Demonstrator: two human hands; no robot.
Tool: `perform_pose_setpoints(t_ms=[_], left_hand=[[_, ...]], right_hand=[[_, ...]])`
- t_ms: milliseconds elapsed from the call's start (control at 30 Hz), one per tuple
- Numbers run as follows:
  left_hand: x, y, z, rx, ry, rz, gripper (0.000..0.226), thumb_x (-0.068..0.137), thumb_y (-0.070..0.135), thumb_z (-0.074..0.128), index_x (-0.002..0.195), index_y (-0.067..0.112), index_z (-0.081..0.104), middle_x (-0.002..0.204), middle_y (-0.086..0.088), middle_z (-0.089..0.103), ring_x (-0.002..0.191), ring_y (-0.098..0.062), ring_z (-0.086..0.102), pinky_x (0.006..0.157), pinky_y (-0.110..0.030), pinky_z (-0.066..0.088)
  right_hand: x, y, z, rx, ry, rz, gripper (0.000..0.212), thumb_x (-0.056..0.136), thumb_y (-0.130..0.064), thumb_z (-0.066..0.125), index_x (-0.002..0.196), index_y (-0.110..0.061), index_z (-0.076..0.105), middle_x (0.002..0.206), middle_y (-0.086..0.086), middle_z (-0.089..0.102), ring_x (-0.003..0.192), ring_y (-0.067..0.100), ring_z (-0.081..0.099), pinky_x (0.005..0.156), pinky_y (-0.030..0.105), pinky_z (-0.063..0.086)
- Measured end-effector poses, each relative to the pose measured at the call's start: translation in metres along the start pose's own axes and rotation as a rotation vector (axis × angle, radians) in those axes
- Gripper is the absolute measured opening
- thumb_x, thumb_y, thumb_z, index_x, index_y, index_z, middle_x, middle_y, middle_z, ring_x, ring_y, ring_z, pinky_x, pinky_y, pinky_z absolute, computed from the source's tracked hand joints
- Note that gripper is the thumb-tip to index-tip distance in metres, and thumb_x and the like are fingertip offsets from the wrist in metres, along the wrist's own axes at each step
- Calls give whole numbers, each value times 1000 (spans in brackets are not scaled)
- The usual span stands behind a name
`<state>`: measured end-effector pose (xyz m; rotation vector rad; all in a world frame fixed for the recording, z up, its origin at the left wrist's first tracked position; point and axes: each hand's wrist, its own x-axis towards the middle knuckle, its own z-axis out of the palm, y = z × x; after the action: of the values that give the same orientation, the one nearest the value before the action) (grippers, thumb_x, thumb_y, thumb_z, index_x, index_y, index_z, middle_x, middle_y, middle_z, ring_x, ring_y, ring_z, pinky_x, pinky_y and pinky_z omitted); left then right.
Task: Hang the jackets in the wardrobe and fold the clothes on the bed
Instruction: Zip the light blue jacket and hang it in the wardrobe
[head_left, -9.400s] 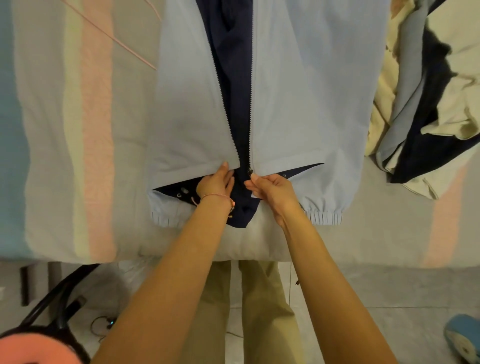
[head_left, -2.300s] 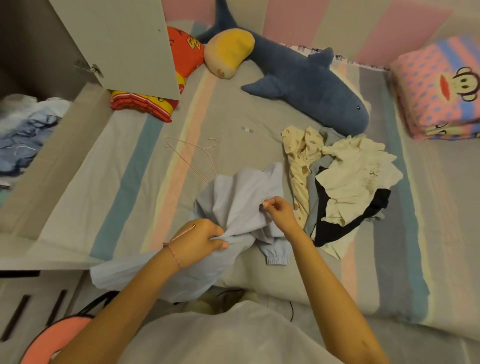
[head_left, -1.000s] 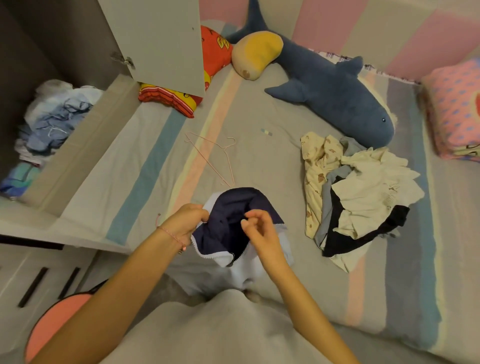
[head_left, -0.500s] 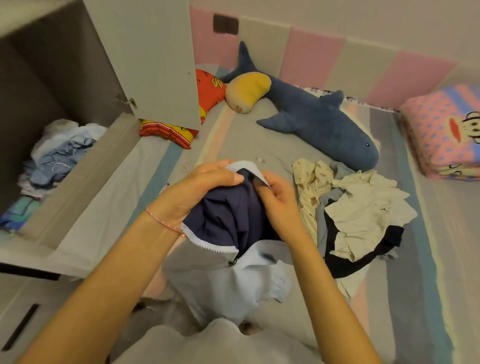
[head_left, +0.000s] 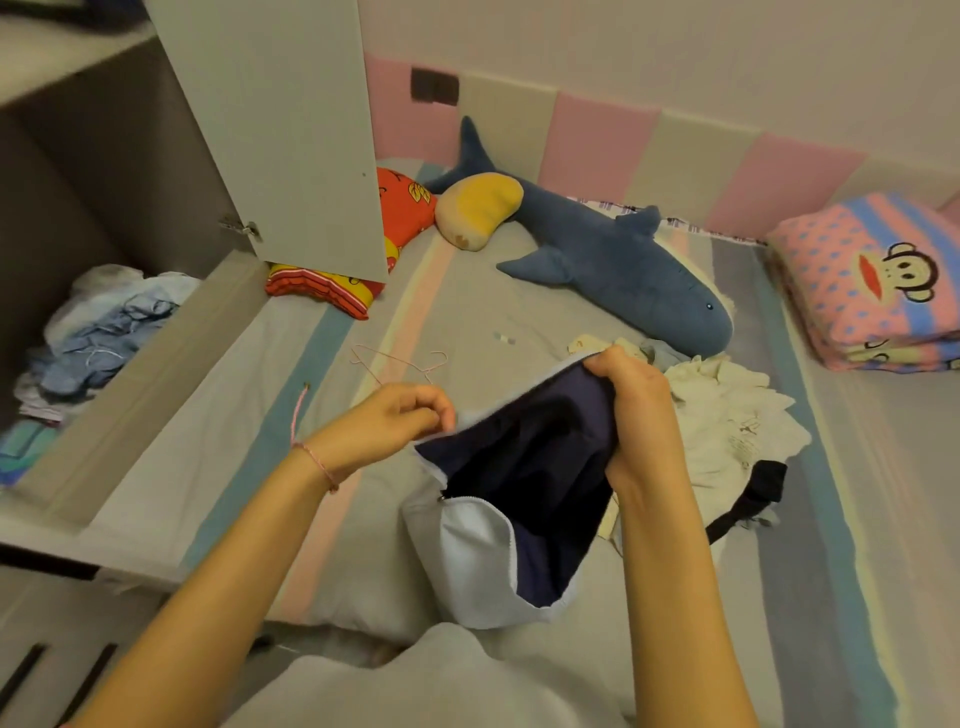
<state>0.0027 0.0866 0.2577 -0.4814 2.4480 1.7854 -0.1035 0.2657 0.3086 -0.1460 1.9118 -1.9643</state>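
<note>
Jacket (head_left: 519, 467) is up off the bed (head_left: 467, 291), neck held wide: my left hand (head_left: 384, 431) pinches one collar edge and my right hand (head_left: 634, 410) is fisted round the other, the body hanging down toward me. The wire hanger (head_left: 400, 361) lies flat and roughly crosswise just beyond my left knuckles, so I'd reach for it with the left.

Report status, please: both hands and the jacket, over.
Left grip and right grip both hold the light blue zip jacket with navy lining, its top spread open. Thin pink wire hanger lies on the striped bed beyond. Nothing in the way.
</note>
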Motion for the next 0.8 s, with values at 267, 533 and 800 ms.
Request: perform_pose_setpoints(t_ms=[267,533,800], left_hand=[[-8,-14,51,-25,-89,187,88,58,38,86,129,38,34,126,19,43,116,5,47,94,-11,40],[3,-18,50,-268,325,28,14,92,20,56,95,13,68,90,-4,71,86,-18,65,79,-37,52],[7,-30,43,-702,422,-209,15,97,13,47,97,13,63,89,-6,67,87,-21,61,73,-25,53]], right_hand=[[1,7,-3,-157,64,19,13,89,-15,55,78,-10,51,66,8,41,53,11,36,42,16,30],[12,15,-31,-227,-127,36,16,89,-21,62,79,-8,58,70,12,54,64,22,47,58,28,38],[27,34,-75,-597,-326,89,15,86,-27,67,81,-13,69,70,-5,68,67,3,62,64,13,48]])
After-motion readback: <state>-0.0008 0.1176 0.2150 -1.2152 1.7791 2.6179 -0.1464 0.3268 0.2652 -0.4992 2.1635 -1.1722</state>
